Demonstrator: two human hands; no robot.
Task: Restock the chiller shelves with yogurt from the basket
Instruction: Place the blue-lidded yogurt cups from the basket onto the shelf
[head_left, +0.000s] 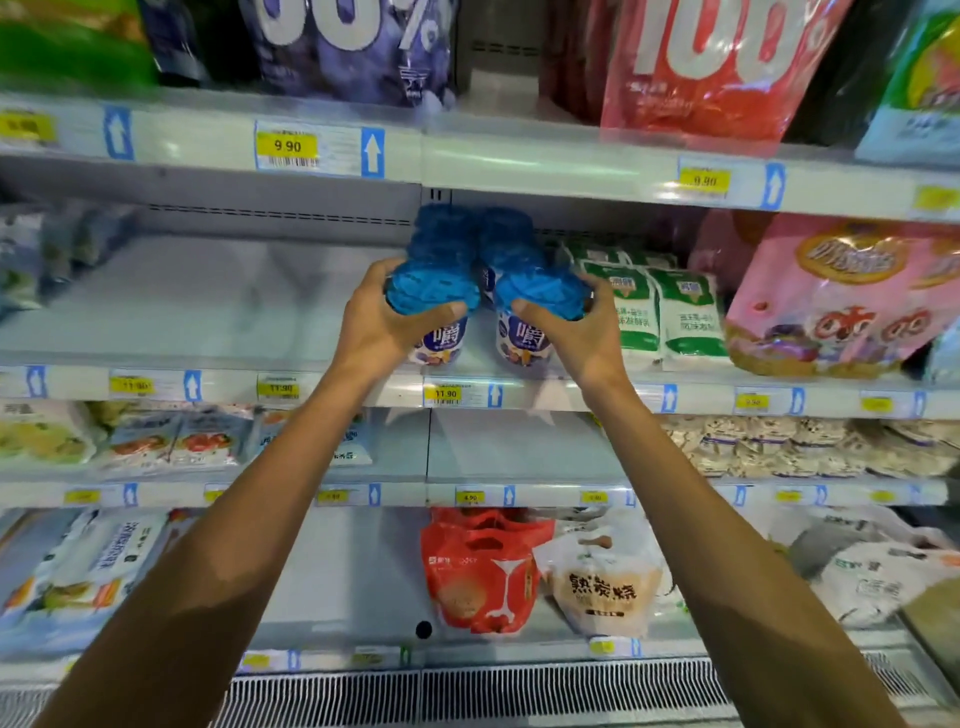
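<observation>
Second tier of the chiller shelf: green-and-white pouches stand just beside the right-hand row of cups, so that side is tight. A pink bag leans further right. The tier above carries a purple bag and a red bag, and its front rail sits close over the rearmost lids. A price label reading 11.90 is fixed to the rail directly below the cups.

The left yogurt cup and the right yogurt cup are side by side at the shelf front. The left hand grips the first, thumb curled across the blue lid's front edge and fingers wrapped round its outer side. The right hand grips the second the same way. Whether the bases touch the shelf cannot be told.

Behind them, more blue-lidded cups run back in two rows. Two tiers down lie a red pouch and a beige pouch.
</observation>
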